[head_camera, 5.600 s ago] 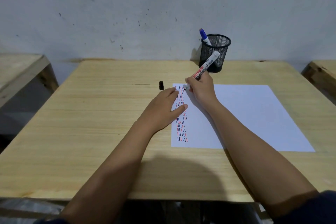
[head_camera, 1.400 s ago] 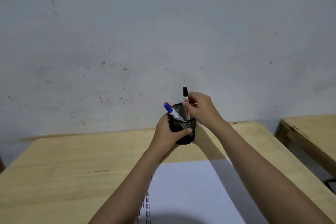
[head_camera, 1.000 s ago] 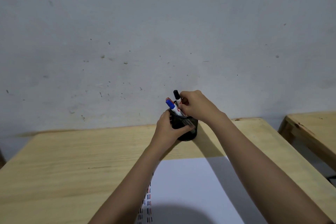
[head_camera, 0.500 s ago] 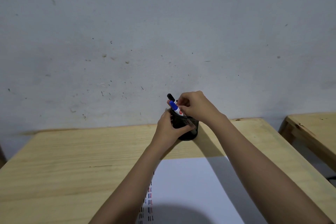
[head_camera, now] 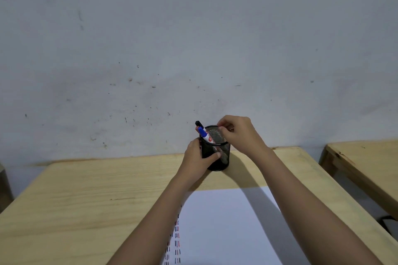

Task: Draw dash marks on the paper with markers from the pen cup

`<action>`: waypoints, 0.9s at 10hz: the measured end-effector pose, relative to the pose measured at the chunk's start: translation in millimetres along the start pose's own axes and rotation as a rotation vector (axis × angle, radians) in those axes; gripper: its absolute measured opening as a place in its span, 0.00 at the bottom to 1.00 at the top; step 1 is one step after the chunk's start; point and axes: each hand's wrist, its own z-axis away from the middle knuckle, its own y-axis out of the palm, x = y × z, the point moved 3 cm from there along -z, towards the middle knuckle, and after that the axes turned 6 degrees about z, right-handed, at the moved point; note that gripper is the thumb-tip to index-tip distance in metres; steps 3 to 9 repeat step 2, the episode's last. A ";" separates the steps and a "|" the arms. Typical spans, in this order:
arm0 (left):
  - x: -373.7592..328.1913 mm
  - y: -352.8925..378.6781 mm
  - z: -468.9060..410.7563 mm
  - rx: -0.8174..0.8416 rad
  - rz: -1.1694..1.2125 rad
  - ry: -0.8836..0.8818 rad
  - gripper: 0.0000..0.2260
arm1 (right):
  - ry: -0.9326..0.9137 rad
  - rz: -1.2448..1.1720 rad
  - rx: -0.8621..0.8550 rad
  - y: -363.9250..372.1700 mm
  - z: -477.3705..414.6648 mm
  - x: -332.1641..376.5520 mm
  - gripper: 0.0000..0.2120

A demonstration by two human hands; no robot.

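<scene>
Black mesh pen cup (head_camera: 216,157) upright at the far edge of the wooden table (head_camera: 86,200), close to the grey wall (head_camera: 193,38). Two markers inside, both leaning left out over the rim: blue-capped marker (head_camera: 204,133) in front, black-capped marker (head_camera: 199,123) just behind it. Left hand (head_camera: 198,159) wrapped around the cup's left side, thumb pressed across the mesh front, fingertips showing behind the markers. Right hand (head_camera: 239,133) poised over the cup's right rim, fingers curled and pinched together; whether anything sits between those fingertips cannot be told. White paper (head_camera: 226,228) flat on the table nearer the camera, apart from the cup, crossed by both forearms and their shadow. Columns of short dashes (head_camera: 175,241) in black, red and blue down the paper's left margin. Second wooden table (head_camera: 366,165) off to the right, separated by a gap.
</scene>
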 end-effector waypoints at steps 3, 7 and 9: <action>1.9 -17.8 31.9 0.027 -0.321 -0.037 0.24 | 0.048 -0.069 -0.081 -7.7 47.0 -6.4 0.08; 1.9 -17.8 31.9 0.027 -0.321 -0.037 0.24 | 0.048 -0.069 -0.081 -7.7 47.0 -6.4 0.08; 1.9 -17.8 31.9 0.027 -0.321 -0.037 0.24 | 0.048 -0.069 -0.081 -7.7 47.0 -6.4 0.08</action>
